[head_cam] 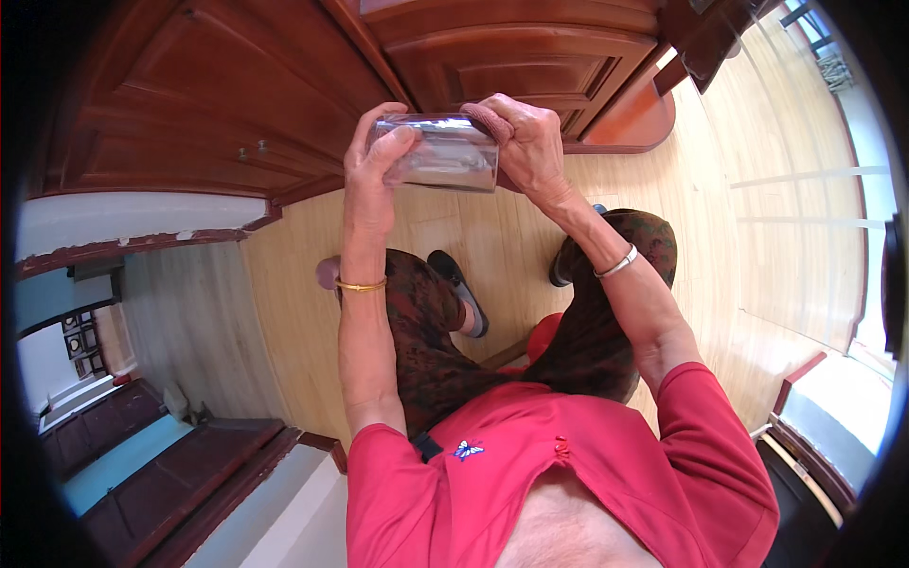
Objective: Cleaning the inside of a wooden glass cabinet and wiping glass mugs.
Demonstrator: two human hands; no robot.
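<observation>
A clear, see-through cylindrical container (444,160), glass or plastic, lies on its side in the air between my hands, above the floor. My left hand (376,145) grips its left end, with the thumb across the near side and fingers behind. At the right end, my right hand (529,138) holds a folded pinkish-brown cloth (490,121) against the container's rim. Part of the cloth hangs below that hand. Whether any cloth is inside the container cannot be told.
Reddish-brown wooden cabinets (525,71) with panelled doors stand just beyond my hands. A rounded low shelf (632,117) juts out at their right. Below are my knees and feet on the pale wood floor (497,234). A red object (545,335) shows between my legs.
</observation>
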